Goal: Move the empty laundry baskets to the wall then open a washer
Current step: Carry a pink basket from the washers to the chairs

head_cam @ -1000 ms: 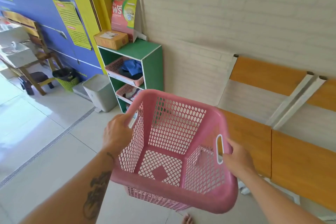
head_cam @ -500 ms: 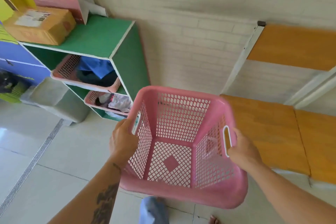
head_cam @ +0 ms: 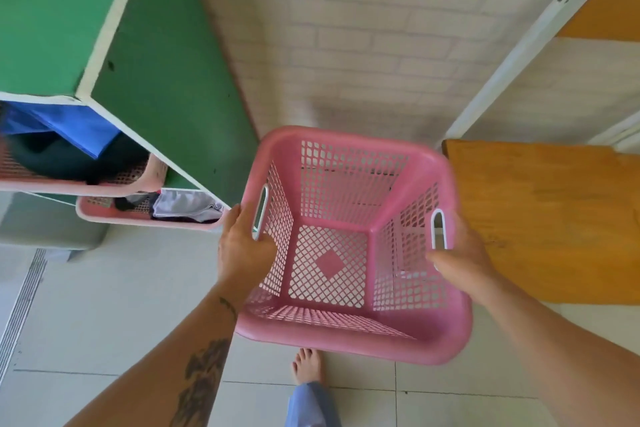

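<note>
An empty pink laundry basket (head_cam: 349, 333) with mesh sides hangs low over the floor, just in front of the white brick wall (head_cam: 363, 45). My left hand (head_cam: 242, 246) grips its left handle slot, and my right hand (head_cam: 460, 256) holds the right rim beside the other white-edged slot. The basket sits in the gap between the green shelf unit and the orange bench. No washer is in view.
The green shelf unit (head_cam: 166, 90) stands at left, holding two pink baskets (head_cam: 149, 218) with clothes. An orange bench seat (head_cam: 543, 218) lies at right with a white frame (head_cam: 526, 42). A grey bin (head_cam: 48, 229) is at far left. My bare foot (head_cam: 306, 366) stands below the basket.
I have stepped closer to the wall and lowered the basket into the gap between shelf and bench. The view has tilted further down. Both hands keep their hold.
</note>
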### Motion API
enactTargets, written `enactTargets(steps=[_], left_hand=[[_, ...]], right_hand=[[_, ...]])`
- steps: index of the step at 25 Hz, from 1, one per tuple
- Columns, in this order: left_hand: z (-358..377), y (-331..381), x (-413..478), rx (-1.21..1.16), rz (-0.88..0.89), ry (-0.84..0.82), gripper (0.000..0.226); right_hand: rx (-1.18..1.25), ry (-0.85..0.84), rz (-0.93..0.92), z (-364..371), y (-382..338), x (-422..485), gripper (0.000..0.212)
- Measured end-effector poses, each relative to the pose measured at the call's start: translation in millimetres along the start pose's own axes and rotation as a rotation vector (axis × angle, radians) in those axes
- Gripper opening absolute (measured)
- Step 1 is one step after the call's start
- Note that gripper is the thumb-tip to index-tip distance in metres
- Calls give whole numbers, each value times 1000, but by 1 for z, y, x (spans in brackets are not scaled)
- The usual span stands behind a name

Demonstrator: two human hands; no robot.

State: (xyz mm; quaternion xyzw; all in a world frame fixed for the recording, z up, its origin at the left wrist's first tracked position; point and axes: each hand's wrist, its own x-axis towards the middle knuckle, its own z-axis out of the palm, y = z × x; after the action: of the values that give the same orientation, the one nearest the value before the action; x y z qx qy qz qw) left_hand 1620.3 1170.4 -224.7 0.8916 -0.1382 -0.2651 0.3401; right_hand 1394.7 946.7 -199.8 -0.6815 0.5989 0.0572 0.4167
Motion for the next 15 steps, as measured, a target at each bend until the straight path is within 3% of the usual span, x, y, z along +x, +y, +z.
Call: enactTargets(steps=[4, 8, 11, 15], left_hand=[[16, -20, 20, 61, 18, -62, 96], [25, -34, 24, 96, 49, -116, 91], [25, -33, 20, 153, 12, -170, 84], [13, -1, -1, 228, -168, -159, 59]], right_hand=[[-64, -41, 35, 20, 6, 27, 93], [-121, -146, 86, 36, 18, 36, 108], [-126, -203, 144, 33, 23, 31, 105], [-22, -259, -14, 7, 29, 1, 87]])
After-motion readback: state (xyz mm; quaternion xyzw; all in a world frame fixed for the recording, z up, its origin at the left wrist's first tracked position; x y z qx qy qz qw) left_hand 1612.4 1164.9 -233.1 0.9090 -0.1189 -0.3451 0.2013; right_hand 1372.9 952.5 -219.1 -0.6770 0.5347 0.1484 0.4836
